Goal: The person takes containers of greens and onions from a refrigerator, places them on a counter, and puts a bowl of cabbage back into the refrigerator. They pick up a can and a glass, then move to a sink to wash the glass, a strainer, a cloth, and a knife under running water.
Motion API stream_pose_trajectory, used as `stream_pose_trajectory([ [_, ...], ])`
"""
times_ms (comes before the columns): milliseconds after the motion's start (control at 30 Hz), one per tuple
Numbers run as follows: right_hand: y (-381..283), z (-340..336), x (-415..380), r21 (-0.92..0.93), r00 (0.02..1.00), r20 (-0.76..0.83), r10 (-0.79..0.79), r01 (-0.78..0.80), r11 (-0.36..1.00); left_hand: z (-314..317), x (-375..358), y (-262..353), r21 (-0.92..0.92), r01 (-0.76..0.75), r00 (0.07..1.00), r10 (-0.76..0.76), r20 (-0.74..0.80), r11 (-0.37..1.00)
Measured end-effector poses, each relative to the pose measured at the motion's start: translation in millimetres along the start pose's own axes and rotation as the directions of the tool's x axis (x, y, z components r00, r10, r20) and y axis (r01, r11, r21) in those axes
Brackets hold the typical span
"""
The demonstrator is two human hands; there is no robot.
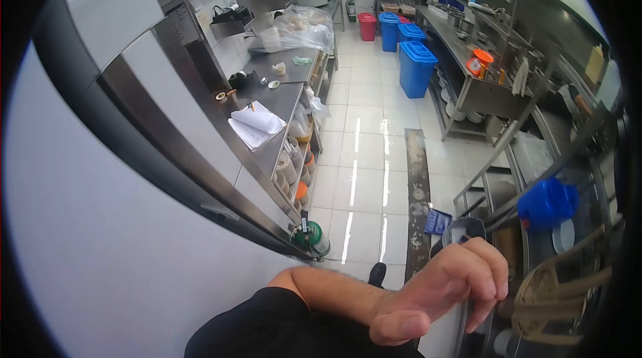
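Note:
My left hand (pixel 447 283) reaches across the lower part of the view from a black sleeve (pixel 247 324). Its fingers are loosely curled, and the thumb stands apart from them. Nothing shows between them. Just beyond the knuckles, the hand overlaps a dark bucket (pixel 473 225) on the floor, hiding part of it. A blue printed packet (pixel 438 221) lies beside that bucket. To the right of the hand are a beige plastic chair or rack-like frame (pixel 565 291) and a blue jug (pixel 548 203). My right hand is out of view.
A steel counter (pixel 294 72) with papers (pixel 256 124) runs along the left. Several lidded blue bins (pixel 417 70) stand near the right-hand steel table (pixel 485 87). A green gas cylinder (pixel 317 239) sits at lower left. A dark drain strip (pixel 417 177) crosses the shiny tiles.

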State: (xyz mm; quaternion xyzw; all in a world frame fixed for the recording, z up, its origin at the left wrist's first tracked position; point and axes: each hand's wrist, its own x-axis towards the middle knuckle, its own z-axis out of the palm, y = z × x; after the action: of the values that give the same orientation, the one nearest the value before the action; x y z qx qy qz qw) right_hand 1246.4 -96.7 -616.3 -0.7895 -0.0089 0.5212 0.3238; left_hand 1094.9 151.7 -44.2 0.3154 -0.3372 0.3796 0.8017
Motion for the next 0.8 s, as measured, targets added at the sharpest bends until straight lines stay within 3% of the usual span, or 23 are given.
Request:
stream_pose_trajectory([
  [67,-19.7,-6.2,29.4,-0.023,1.000,0.023,0.015,-0.015,1.000,-41.0,19.8,-22.0,0.050,-0.003,1.000,0.002,0.020,0.999],
  [167,-32.4,-26.7,81.9,-0.070,0.996,0.056,0.066,-0.062,0.996,-124.7,55.6,-57.9,0.503,0.158,0.968,-0.235,0.093,0.850],
  [233,-27.7,-49.0,115.0,-0.124,0.992,0.074,0.104,-0.095,0.988,-186.7,76.5,-90.4,0.768,0.414,0.810,-0.582,-0.067,0.489],
  [300,-1.7,-76.3,166.3,-0.232,0.991,0.106,0.088,-0.061,0.971,-275.6,57.2,-127.9,0.994,0.110,0.771,-0.632,-0.078,0.011],
  [333,15.1,-89.3,197.7,-0.356,0.989,0.144,0.019,0.033,0.934,-321.9,40.6,-128.6,0.961,0.189,0.543,-0.794,-0.273,-0.201],
  [367,25.0,-99.5,221.6,-0.463,0.984,0.168,-0.054,0.127,0.877,-379.7,-6.2,-126.5,0.923,0.141,0.461,-0.802,-0.381,-0.358],
  [400,20.7,-103.4,233.6,-0.545,0.972,0.182,-0.146,0.223,0.808,-434.9,-58.2,-115.5,0.818,0.118,0.272,-0.774,-0.572,-0.563],
  [433,-33.0,-115.3,251.7,-0.296,0.995,0.067,-0.078,0.094,0.951,-463.6,-89.4,-93.8,0.656,0.147,0.076,-0.653,-0.754,-0.740],
  [467,-116.3,-127.4,243.0,0.003,0.999,-0.050,-0.009,0.009,1.000,-502.4,-148.5,-64.2,0.576,0.179,0.055,-0.576,-0.815,-0.798],
  [500,-176.2,-141.5,248.2,-0.173,0.964,-0.057,-0.259,0.246,0.954,-528.2,-208.8,-25.9,0.534,0.266,0.127,-0.520,-0.845,-0.803],
  [567,-287.6,-146.7,247.7,0.158,0.986,-0.038,-0.161,0.165,0.974,-533.3,-280.4,35.6,0.154,0.478,-0.096,-0.226,-0.969,-0.865],
  [600,-320.8,-146.3,262.8,0.085,0.970,-0.071,-0.232,0.238,0.968,-522.5,-293.4,61.8,0.103,0.499,-0.176,-0.217,-0.960,-0.860],
  [633,-348.1,-142.6,279.6,0.006,0.947,-0.096,-0.307,0.309,0.951,-522.7,-332.0,100.5,0.596,0.101,-0.178,-0.604,-0.777,-0.797],
  [733,-409.9,-127.6,304.7,-0.245,0.917,-0.129,-0.378,0.340,0.908,-494.3,-387.1,119.2,0.321,0.357,-0.310,-0.435,-0.845,-0.877],
  [800,-421.7,-117.4,333.5,-0.440,0.901,0.008,-0.433,0.392,0.808,-487.4,-393.9,109.2,0.307,0.432,-0.252,-0.441,-0.861,-0.848],
])
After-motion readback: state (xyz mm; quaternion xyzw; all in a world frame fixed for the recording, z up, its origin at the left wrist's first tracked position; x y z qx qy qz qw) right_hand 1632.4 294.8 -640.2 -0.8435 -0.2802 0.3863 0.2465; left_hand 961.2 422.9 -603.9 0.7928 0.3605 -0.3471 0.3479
